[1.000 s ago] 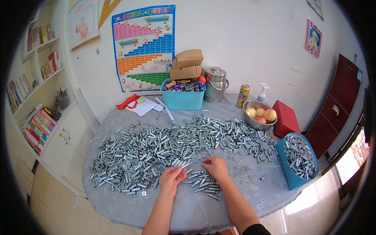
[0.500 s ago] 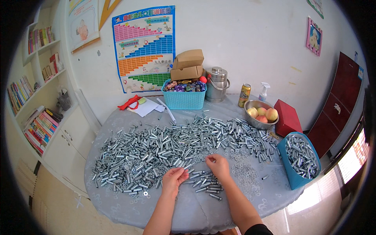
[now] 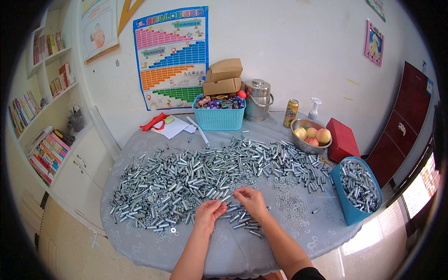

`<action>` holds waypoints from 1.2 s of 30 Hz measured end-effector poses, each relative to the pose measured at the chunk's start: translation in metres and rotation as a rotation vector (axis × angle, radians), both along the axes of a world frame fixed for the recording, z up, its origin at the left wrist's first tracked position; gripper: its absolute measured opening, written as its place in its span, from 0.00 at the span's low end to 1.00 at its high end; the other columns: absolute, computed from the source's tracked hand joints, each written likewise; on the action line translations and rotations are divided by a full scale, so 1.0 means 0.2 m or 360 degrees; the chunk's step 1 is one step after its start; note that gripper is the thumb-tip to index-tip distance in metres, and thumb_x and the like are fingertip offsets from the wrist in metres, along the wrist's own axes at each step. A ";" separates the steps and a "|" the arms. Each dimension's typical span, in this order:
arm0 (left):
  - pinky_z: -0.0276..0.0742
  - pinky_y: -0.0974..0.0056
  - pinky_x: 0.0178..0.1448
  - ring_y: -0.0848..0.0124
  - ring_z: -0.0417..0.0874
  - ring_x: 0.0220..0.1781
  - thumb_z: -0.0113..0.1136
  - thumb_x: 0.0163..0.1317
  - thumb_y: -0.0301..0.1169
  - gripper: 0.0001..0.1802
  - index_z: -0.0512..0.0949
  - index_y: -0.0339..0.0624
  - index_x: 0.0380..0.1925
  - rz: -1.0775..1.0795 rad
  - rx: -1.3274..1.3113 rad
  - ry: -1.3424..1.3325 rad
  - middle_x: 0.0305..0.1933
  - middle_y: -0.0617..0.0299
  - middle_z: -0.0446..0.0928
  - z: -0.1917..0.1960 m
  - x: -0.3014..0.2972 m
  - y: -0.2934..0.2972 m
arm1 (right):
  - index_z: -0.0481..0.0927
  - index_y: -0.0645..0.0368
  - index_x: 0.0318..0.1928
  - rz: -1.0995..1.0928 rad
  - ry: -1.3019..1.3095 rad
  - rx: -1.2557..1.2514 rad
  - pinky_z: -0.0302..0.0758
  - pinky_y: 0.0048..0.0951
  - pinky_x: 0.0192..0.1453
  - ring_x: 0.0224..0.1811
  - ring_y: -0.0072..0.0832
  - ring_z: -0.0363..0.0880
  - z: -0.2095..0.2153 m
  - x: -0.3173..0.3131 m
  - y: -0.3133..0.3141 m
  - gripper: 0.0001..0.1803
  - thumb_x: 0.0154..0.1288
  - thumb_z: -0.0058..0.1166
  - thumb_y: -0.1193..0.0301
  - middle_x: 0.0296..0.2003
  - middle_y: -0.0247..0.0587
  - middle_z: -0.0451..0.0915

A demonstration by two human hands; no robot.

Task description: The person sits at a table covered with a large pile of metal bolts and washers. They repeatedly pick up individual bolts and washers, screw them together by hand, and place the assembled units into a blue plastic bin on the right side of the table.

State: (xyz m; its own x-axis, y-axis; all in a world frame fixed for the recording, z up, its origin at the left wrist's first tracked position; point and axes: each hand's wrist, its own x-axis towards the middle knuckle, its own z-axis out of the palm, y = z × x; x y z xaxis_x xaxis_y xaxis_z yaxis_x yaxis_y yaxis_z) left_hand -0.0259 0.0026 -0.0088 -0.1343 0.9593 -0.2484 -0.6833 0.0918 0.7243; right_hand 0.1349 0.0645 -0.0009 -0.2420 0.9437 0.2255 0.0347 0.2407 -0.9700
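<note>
The right hand (image 3: 252, 203) has shifted left, away from the scattered washers (image 3: 290, 205), so the 2 hands' fingertips now nearly meet. Right and left hand (image 3: 208, 216) each draw thumb and fingers close (whether on a part, I cannot tell). Bolts (image 3: 241, 217) lie below them; tubes (image 3: 182, 173) heap beyond on the grey tabletop (image 3: 224, 254).

Too small to tell: anything pinched in left hand (image 3: 210, 214) or right hand (image 3: 251, 201). Partly hidden by the latter, toward near edge of table (image 3: 226, 254): bolts (image 3: 240, 218). Cut off at bottom: black sleeve (image 3: 308, 274).
</note>
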 end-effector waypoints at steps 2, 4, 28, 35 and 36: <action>0.80 0.64 0.42 0.64 0.81 0.34 0.57 0.55 0.23 0.06 0.75 0.31 0.33 -0.0002 -0.0005 -0.0004 0.35 0.49 0.78 0.00 0.00 0.00 | 0.77 0.67 0.37 0.0012 0.0030 -0.0070 0.72 0.18 0.36 0.31 0.18 0.76 0.02 0.00 -0.01 0.09 0.60 0.54 0.72 0.29 0.35 0.79; 0.80 0.64 0.42 0.64 0.81 0.34 0.57 0.55 0.23 0.07 0.74 0.31 0.33 -0.0020 -0.0004 0.0008 0.35 0.49 0.78 0.00 0.00 0.00 | 0.77 0.67 0.37 0.0039 0.0087 -0.0161 0.71 0.17 0.37 0.33 0.18 0.76 0.03 0.00 -0.02 0.09 0.61 0.53 0.72 0.30 0.36 0.79; 0.79 0.66 0.42 0.68 0.81 0.34 0.56 0.57 0.24 0.06 0.74 0.33 0.33 -0.0071 0.0028 -0.0203 0.35 0.51 0.78 -0.02 -0.03 0.01 | 0.82 0.51 0.34 -0.0233 -0.1071 0.0711 0.71 0.36 0.41 0.36 0.38 0.74 -0.02 0.03 0.05 0.11 0.45 0.60 0.68 0.29 0.38 0.77; 0.80 0.65 0.42 0.67 0.81 0.34 0.56 0.57 0.24 0.06 0.74 0.33 0.33 -0.0104 0.0040 -0.0194 0.35 0.51 0.78 -0.04 -0.03 0.02 | 0.82 0.53 0.35 -0.0086 -0.1159 0.0705 0.71 0.36 0.41 0.36 0.39 0.75 -0.03 0.03 0.07 0.12 0.47 0.60 0.65 0.28 0.40 0.77; 0.80 0.65 0.42 0.66 0.81 0.34 0.56 0.57 0.24 0.06 0.74 0.33 0.33 -0.0102 0.0038 -0.0179 0.35 0.51 0.78 -0.03 -0.03 0.01 | 0.82 0.53 0.35 -0.0094 -0.1147 0.0702 0.71 0.36 0.41 0.36 0.39 0.75 -0.02 0.03 0.07 0.12 0.47 0.60 0.65 0.28 0.40 0.77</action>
